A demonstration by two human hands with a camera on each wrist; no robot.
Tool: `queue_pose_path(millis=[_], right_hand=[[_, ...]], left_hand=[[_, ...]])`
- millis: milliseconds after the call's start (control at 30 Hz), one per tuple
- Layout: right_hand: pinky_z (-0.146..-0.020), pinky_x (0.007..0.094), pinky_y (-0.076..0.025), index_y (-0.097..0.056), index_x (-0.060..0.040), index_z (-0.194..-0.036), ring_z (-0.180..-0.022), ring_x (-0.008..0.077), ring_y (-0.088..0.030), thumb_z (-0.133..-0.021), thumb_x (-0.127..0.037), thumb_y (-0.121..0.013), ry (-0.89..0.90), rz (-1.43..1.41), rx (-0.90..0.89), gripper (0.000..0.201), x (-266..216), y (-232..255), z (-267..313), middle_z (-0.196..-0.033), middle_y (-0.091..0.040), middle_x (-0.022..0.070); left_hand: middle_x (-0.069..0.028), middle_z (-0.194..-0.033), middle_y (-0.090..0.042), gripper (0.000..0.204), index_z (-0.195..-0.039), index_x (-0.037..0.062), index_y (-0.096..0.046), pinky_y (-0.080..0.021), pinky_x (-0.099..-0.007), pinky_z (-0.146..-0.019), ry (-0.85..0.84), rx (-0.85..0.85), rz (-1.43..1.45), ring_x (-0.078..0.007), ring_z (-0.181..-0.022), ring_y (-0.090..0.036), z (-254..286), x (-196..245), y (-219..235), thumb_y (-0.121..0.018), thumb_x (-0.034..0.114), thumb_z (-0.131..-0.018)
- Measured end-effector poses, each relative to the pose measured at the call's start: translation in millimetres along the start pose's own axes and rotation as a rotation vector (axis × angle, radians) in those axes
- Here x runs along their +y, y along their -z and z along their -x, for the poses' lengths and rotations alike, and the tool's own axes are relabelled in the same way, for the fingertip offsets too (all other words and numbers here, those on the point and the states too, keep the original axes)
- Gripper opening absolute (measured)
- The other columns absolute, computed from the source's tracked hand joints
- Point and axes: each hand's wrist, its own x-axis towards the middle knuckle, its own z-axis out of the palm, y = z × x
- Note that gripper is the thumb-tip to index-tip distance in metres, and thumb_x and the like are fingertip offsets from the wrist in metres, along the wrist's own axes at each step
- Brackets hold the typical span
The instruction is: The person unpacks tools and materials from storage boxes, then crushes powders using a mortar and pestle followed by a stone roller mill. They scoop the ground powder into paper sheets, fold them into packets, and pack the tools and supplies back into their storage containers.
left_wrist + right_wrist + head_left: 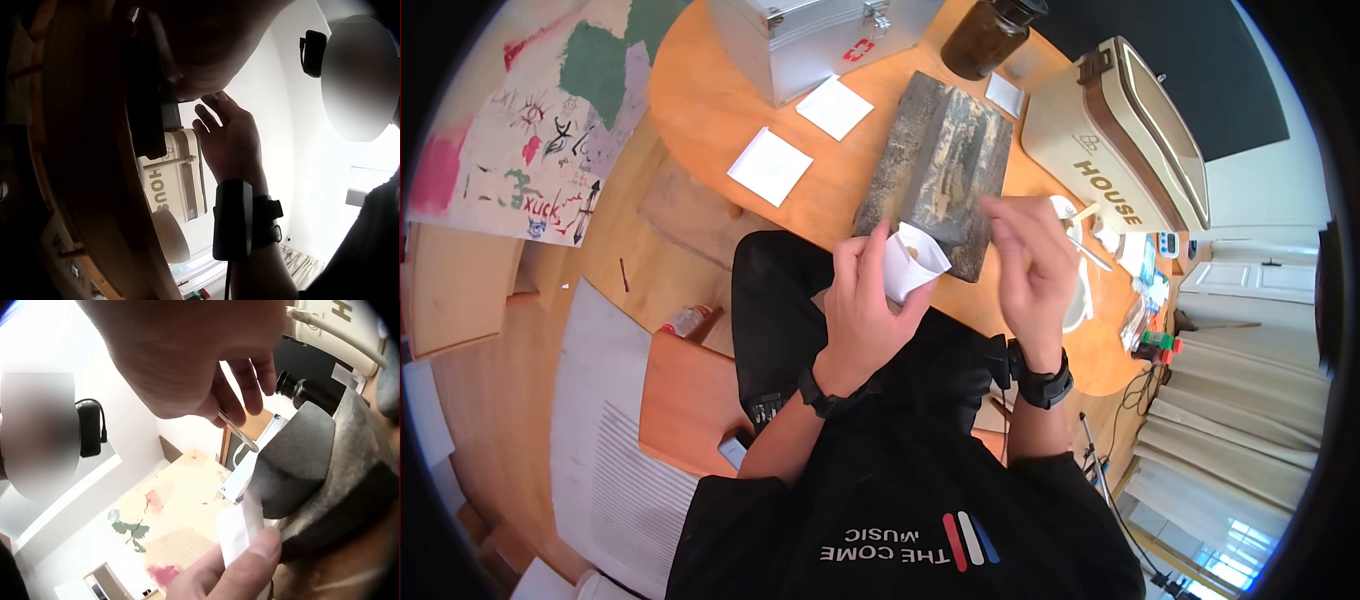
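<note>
My left hand (pixel 865 305) grips a small white paper packet (pixel 915 262), its top spread apart and something brownish inside. The packet (pixel 240 531) is pinched between thumb and fingers at the bottom of the right wrist view. My right hand (pixel 1035 265) hangs to the right of the packet, fingers bent. In the right wrist view, that hand (pixel 194 356) holds a thin metal rod-like tool (pixel 240 433), its tip apart from the paper. Beneath and beyond the packet lies a dark, rough stone block (pixel 950 150). The left wrist view shows my left hand (pixel 212 44) darkly.
White paper squares (pixel 771 166) lie left of the stone. A metal case (pixel 830 40), brown jar (pixel 988 38) and cream HOUSE box (pixel 1100 140) stand behind. At the right are a white bowl (pixel 1080 300), small packages and bottles on the wooden table (pixel 700 90).
</note>
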Motion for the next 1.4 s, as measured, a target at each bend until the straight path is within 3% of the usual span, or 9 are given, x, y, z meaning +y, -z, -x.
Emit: queue_pose_path(millis=[100, 367, 533, 733, 933, 1033, 1167, 1233, 1400], right_hand=[[-0.073, 0.0302, -0.049, -0.075, 0.002, -0.11, -0.082, 0.0189, -0.064, -0.097, 0.002, -0.064, -0.153, -0.133, 0.285, 0.017, 18.0, -12.4, -11.8, -0.095, -0.069, 0.0103], [-0.064, 0.0261, -0.042, -0.076, 0.0002, -0.111, -0.073, 0.0113, -0.053, -0.099, 0.001, -0.062, -0.38, -0.248, 0.107, 0.019, 32.3, -0.3, 25.0, -0.086, -0.059, 0.0035], [-0.062, 0.0262, -0.041, -0.076, 0.0002, -0.11, -0.071, 0.0111, -0.052, -0.098, 0.003, -0.061, -0.319, -0.237, 0.26, 0.019, 43.4, -2.1, 5.1, -0.085, -0.059, 0.0036], [-0.063, 0.0266, -0.042, -0.077, -0.0007, -0.108, -0.069, 0.0123, -0.052, -0.096, 0.004, -0.061, -0.341, -0.337, 0.123, 0.02, 40.6, -6.5, 24.2, -0.084, -0.061, 0.0041], [-0.062, 0.0266, -0.042, -0.076, -0.0011, -0.107, -0.069, 0.0119, -0.054, -0.097, 0.002, -0.061, -0.321, -0.315, 0.16, 0.019, 44.0, -9.3, -2.8, -0.082, -0.058, 0.0039], [-0.061, 0.027, -0.042, -0.076, -0.0015, -0.107, -0.067, 0.0112, -0.053, -0.097, 0.002, -0.061, -0.367, -0.388, 0.009, 0.019, 42.4, -2.8, 9.8, -0.084, -0.06, 0.0039], [-0.06, 0.0288, -0.043, -0.077, -0.0015, -0.106, -0.067, 0.0134, -0.056, -0.094, 0.006, -0.062, -0.394, -0.44, 0.059, 0.02, 32.1, 7.2, 20.4, -0.083, -0.062, 0.0056], [-0.061, 0.0325, -0.046, -0.074, 0.0, -0.1, -0.067, 0.0218, -0.06, -0.089, 0.009, -0.064, -0.102, 0.043, 0.16, 0.018, 31.4, 11.2, -3.2, -0.081, -0.062, 0.01], [-0.064, 0.0325, -0.05, -0.071, 0.0015, -0.096, -0.069, 0.024, -0.062, -0.089, 0.007, -0.066, 0.091, 0.187, -0.04, 0.01, 18.1, 13.6, -35.7, -0.085, -0.066, 0.0107]], left_hand=[[-0.0175, -0.121, -0.052, 0.073, -0.142, -0.0024, -0.052, -0.056, -0.0417, -0.085, -0.023, 0.005, -0.025, -0.0344, -0.105, -0.064, 0.9, -1.4, 1.1, -0.085, 0.015, -0.08], [-0.0184, -0.124, -0.051, 0.074, -0.144, -0.0026, -0.05, -0.056, -0.0414, -0.086, -0.037, 0.016, -0.059, -0.034, -0.106, -0.064, -0.5, 0.0, 1.8, -0.085, 0.017, -0.081], [-0.0177, -0.123, -0.051, 0.073, -0.144, -0.003, -0.051, -0.056, -0.0411, -0.085, -0.05, 0.015, -0.053, -0.0332, -0.106, -0.064, -0.5, -1.9, -0.7, -0.085, 0.017, -0.082], [-0.0175, -0.121, -0.051, 0.073, -0.143, -0.0038, -0.051, -0.055, -0.0407, -0.084, -0.044, 0.034, -0.062, -0.0329, -0.105, -0.063, -3.4, 1.1, 0.5, -0.084, 0.016, -0.081], [-0.0176, -0.12, -0.051, 0.073, -0.143, -0.0049, -0.051, -0.055, -0.0404, -0.085, -0.03, 0.004, -0.054, -0.0333, -0.103, -0.063, -0.6, 3.9, 0.4, -0.084, 0.016, -0.081], [-0.0178, -0.12, -0.051, 0.073, -0.143, -0.0047, -0.051, -0.055, -0.0405, -0.084, -0.046, 0.024, -0.076, -0.0335, -0.103, -0.063, -5.2, 2.0, 2.3, -0.084, 0.015, -0.081], [-0.018, -0.12, -0.051, 0.073, -0.143, -0.0044, -0.051, -0.055, -0.0414, -0.084, -0.049, 0.009, -0.089, -0.0343, -0.104, -0.063, -2.2, 0.1, 2.6, -0.084, 0.015, -0.081], [-0.018, -0.12, -0.051, 0.074, -0.143, -0.0041, -0.05, -0.056, -0.0416, -0.083, -0.074, 0.016, -0.087, -0.0351, -0.103, -0.063, -1.6, -2.4, -0.7, -0.084, 0.016, -0.081], [-0.0173, -0.12, -0.052, 0.074, -0.143, -0.0031, -0.05, -0.056, -0.0416, -0.082, -0.05, 0.0, -0.098, -0.0349, -0.102, -0.064, -1.1, 1.7, -1.4, -0.084, 0.017, -0.08]])
